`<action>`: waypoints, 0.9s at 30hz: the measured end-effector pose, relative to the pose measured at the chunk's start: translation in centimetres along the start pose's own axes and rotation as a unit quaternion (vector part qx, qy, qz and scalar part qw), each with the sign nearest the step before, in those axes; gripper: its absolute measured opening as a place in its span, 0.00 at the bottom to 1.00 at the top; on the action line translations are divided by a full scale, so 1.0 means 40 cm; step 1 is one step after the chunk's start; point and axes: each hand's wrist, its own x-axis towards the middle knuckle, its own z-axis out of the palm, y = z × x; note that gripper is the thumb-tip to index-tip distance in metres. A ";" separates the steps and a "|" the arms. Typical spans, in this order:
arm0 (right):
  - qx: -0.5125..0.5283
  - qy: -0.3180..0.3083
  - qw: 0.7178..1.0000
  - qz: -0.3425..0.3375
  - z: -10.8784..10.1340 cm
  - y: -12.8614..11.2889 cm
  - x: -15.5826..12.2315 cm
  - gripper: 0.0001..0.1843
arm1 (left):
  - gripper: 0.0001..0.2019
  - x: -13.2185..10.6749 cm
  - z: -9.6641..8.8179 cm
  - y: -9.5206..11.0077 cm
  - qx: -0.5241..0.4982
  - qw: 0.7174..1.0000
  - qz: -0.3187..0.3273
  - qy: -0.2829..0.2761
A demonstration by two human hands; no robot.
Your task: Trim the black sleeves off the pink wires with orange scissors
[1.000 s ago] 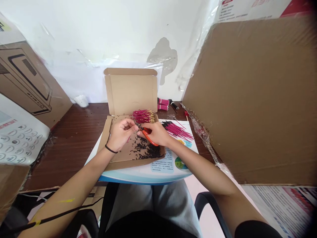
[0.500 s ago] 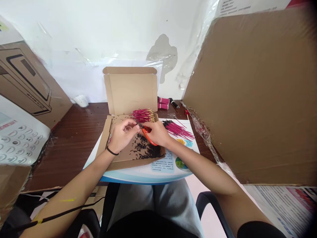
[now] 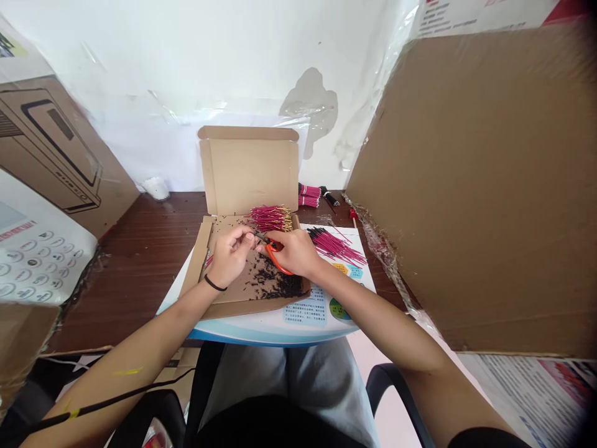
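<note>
My right hand is wrapped round orange-handled pliers, their dark jaws pointing at my left fingertips. Thumb and fingers of my left hand pinch a thin dark piece by those jaws, seemingly the end of a wire. A short magenta length shows beside the left palm; whether it belongs to the held piece I cannot tell. Both hands are above an opened cardboard box. Black scraps are strewn over its floor. Behind my hands lies a pile of magenta wires with gold-coloured ends.
Right of the box, magenta wires with black ends lie on a printed sheet. Tied wire bundles rest behind them. A white roll-like object stands at the back left. Tall cardboard panels flank the brown table.
My left hand has drawn slightly left, away from the pliers, so the gap between the hands is wider. The right hand stays nearly in place. The view has shifted a little.
</note>
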 end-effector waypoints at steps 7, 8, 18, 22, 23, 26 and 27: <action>-0.055 0.001 0.998 -0.020 0.002 0.002 0.001 0.23 | 0.21 0.000 -0.004 -0.037 -0.070 0.997 -0.002 -0.045; -0.059 -0.001 0.998 -0.020 0.000 0.002 0.001 0.23 | 0.21 0.000 -0.004 -0.042 -0.092 0.994 -0.007 -0.052; -0.050 -0.016 0.999 -0.010 -0.004 0.002 0.002 0.23 | 0.21 0.011 0.004 0.005 -0.143 0.980 -0.112 -0.080; -0.029 -0.013 0.999 0.007 -0.004 -0.003 0.003 0.26 | 0.20 0.007 0.004 -0.016 0.000 1.000 -0.014 0.017; -0.023 -0.011 1.000 0.007 -0.004 -0.004 0.003 0.26 | 0.20 0.005 0.004 -0.021 0.020 0.999 0.001 0.030; -0.010 -0.011 1.000 0.003 -0.002 -0.006 0.002 0.27 | 0.20 0.001 0.005 -0.027 0.050 0.998 0.018 0.047; -0.010 -0.013 1.000 0.002 -0.001 -0.006 0.002 0.27 | 0.20 0.000 0.006 -0.026 0.052 0.997 0.018 0.047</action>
